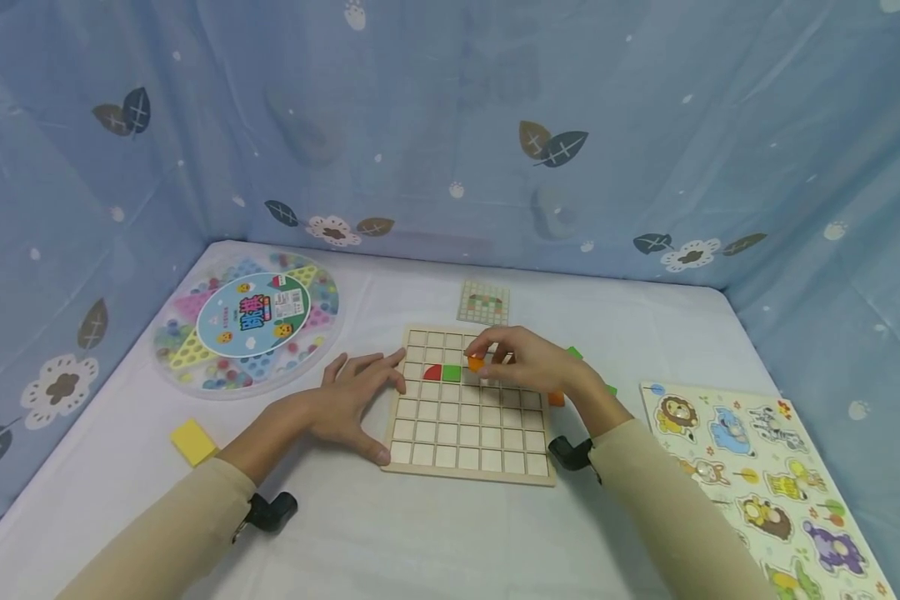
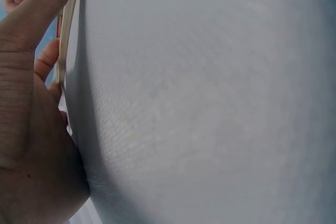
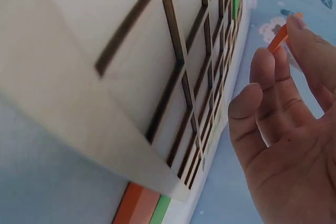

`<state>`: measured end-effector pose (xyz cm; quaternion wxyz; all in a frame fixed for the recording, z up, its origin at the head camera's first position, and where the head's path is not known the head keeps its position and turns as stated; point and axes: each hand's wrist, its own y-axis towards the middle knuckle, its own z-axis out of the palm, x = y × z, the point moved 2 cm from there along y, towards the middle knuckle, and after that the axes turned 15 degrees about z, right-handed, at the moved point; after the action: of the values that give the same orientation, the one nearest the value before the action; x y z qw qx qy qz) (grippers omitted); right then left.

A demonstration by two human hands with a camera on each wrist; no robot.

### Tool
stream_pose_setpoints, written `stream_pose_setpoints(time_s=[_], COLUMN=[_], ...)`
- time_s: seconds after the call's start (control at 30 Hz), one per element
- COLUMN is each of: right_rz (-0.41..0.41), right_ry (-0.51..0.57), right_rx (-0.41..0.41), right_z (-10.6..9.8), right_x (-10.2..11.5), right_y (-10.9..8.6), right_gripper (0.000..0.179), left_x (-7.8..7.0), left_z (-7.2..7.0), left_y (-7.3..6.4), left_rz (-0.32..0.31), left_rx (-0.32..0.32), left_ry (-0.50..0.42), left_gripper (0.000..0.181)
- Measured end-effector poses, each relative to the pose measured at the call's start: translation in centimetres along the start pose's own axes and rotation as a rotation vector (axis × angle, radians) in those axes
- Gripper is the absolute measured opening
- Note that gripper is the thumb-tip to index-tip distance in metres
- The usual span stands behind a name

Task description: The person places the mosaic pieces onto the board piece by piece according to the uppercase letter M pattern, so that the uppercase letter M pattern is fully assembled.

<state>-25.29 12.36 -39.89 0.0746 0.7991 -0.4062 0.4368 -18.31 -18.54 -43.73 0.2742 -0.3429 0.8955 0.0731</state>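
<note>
A wooden grid board (image 1: 468, 476) lies on the white table. My left hand (image 1: 348, 400) rests along its left side, fingers spread, with the thumb by the lower left corner. My right hand (image 1: 521, 358) pinches a small orange tile (image 1: 476, 363) between thumb and fingertips, just over the upper part of the board; the tile shows edge-on as a thin orange piece (image 3: 279, 38) in the right wrist view. Left of it, a red quarter-round tile (image 1: 432, 372) and a green square tile (image 1: 452, 373) sit side by side in the grid.
Behind the board lies a small pattern card (image 1: 483, 287). Orange (image 1: 556, 398) and green pieces (image 1: 574, 352) lie by its right edge, partly behind my right arm. A round marble-game case (image 1: 322, 283) and a yellow block (image 1: 192, 442) are at left, an animal puzzle board (image 1: 727, 417) at right.
</note>
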Motion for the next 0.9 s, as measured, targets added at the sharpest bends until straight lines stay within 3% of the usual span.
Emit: stream_pose_setpoints(time_s=[0.5, 0.9], right_rz=[0.069, 0.120], right_ry=[-0.161, -0.210], right_rx=[-0.020, -0.047], right_z=[1.0, 1.5], right_x=[0.2, 0.3], right_y=[0.8, 1.4], right_gripper=[0.025, 0.024], left_x=[0.0, -0.1], left_z=[-0.1, -0.1], left_y=[0.0, 0.0], left_rz=[0.019, 0.004], left_rx=[-0.003, 0.003], left_ry=[-0.017, -0.014], left_gripper=[0.091, 0.090])
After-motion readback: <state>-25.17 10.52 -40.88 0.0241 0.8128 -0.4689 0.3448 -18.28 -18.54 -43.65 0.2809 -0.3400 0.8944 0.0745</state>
